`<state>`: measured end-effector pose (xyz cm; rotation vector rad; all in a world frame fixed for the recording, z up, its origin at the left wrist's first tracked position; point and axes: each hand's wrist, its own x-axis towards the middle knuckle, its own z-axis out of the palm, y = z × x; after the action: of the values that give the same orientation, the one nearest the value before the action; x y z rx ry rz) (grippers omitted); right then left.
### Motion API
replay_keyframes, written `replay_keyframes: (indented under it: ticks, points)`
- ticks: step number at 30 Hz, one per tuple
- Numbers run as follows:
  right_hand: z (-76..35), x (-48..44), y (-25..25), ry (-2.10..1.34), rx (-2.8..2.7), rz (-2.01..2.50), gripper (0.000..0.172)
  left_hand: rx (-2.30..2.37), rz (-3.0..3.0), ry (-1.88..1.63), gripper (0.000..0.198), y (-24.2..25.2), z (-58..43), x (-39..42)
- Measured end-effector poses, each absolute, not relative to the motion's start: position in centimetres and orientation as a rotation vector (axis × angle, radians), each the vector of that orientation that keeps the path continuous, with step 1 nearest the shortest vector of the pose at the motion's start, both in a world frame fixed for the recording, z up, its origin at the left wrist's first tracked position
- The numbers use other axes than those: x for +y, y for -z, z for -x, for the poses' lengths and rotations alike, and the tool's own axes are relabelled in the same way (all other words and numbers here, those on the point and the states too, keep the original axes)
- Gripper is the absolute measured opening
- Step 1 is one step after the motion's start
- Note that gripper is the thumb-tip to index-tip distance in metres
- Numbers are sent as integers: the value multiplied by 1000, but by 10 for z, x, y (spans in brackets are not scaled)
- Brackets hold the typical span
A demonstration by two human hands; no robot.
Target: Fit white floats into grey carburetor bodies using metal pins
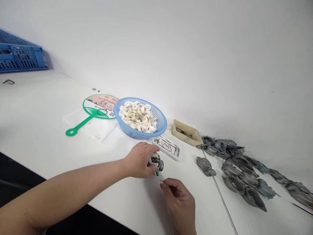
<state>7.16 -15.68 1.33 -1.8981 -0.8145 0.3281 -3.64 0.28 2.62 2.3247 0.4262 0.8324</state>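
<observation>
Small grey cast-metal carburettor body [156, 162] sits on the white table [44, 127] toward its near edge, left hand [140, 160] clamped round it, right hand [180, 199] pinching a thin metal pin [162, 181] just beside it — I'd keep the body braced down and the pin level.

Basket [146, 134]: sat on the counter [36, 124], rings [138, 116] in it.
Small part [156, 162]: was before the basket, in the left hand [139, 160].
Pin [162, 180]: was just before that, in the right hand [179, 202].
Castings [244, 176]: lay right, along the wall.
</observation>
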Motion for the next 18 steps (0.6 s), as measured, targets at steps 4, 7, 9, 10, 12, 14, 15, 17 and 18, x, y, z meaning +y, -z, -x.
replay_keyframes:
  ticks: [4, 7, 9, 10, 12, 14, 15, 17, 18]
  points:
    - [-72, -156, -14, -403, -782, 1883, 16, 387, -2485, -792, 48, -35, 39, 6]
    - [-69, -157, -18, -414, -739, 1875, 11, 364, -2595, -728, 51, -42, 41, 6]
    - [-66, -158, -20, -415, -733, 1882, 10, 350, -2663, -697, 51, -47, 41, 4]
    - [-66, -158, -21, -408, -735, 1885, 9, 337, -2693, -681, 51, -48, 41, 4]
    - [-65, -159, -22, -378, -740, 1883, 8, 305, -2738, -657, 50, -50, 40, 2]
    - [-65, -159, -22, -342, -751, 1872, 8, 268, -2764, -642, 49, -51, 38, 1]
    - [-65, -159, -22, -328, -758, 1863, 8, 255, -2770, -645, 48, -51, 37, 1]
    - [-65, -158, -22, -315, -769, 1847, 7, 240, -2767, -675, 46, -48, 34, 3]
    - [-65, -158, -22, -317, -774, 1839, 8, 237, -2756, -700, 45, -47, 32, 4]
